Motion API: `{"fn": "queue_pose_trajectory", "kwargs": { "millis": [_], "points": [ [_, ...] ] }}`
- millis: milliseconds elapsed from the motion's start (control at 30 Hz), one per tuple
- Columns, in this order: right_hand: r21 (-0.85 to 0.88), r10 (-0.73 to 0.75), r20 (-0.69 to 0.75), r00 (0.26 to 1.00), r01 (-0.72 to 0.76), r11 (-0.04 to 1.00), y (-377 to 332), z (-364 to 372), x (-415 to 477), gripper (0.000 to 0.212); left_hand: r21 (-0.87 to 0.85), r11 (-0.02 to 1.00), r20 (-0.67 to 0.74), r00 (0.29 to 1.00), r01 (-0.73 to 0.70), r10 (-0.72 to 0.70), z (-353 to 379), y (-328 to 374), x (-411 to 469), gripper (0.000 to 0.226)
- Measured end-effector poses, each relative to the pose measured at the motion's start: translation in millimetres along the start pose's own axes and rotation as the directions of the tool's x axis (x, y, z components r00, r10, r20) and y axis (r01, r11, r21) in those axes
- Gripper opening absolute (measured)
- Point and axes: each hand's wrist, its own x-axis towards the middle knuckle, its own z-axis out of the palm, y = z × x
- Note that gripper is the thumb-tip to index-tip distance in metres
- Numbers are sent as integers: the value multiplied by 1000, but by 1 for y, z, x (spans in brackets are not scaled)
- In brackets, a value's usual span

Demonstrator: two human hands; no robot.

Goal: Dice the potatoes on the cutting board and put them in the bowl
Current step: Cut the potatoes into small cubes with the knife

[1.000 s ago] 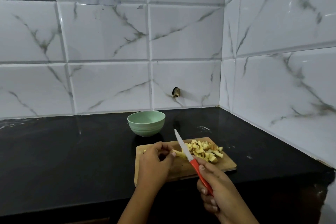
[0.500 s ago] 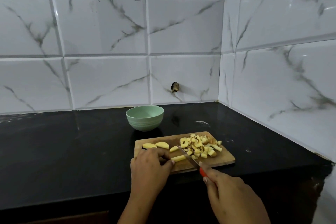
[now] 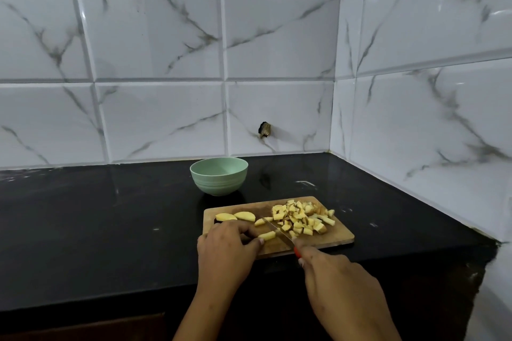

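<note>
Lowered from its raised tilt of a second before, the knife lay low over the cutting board, its red handle wrapped in the curled right hand at the near edge. The left hand pinched a potato strip by its end, fingertips tucked back (likely to keep clear of the blade), to steady it for crosscuts. Diced potato was heaped toward the board's far right corner; two wedges waited at its far left. Beyond the far edge, the green bowl stood on the counter, no potato visible inside, near for easy transfer.
</note>
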Motion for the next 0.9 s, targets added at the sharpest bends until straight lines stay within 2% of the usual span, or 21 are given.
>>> {"fn": "queue_pose_trajectory", "kwargs": {
  "millis": [100,267,333,467,700,900],
  "points": [
    [28,-18,-13,1000,18,999,-2,-6,-6,45,0,1000,-15,1000,4,-4,1,-1,0,9],
    [-19,13,175,985,-10,1000,-10,-3,1,56,-14,1000,-14,1000,6,-6,3,-3,2,7],
    [-78,15,197,980,1,997,-14,1,4,63,-11,1000,-18,1000,3,-3,4,-4,2,8],
    [-31,-54,32,998,55,998,-9,5,5,55,5,1000,-31,1000,3,-3,5,-5,2,6],
    [150,-15,-227,974,50,987,9,4,7,42,73,997,33,999,-38,36,8,7,19,14],
    [303,29,-223,974,40,952,21,10,14,42,100,994,-11,999,-33,35,18,16,38,14]
  ]
}}
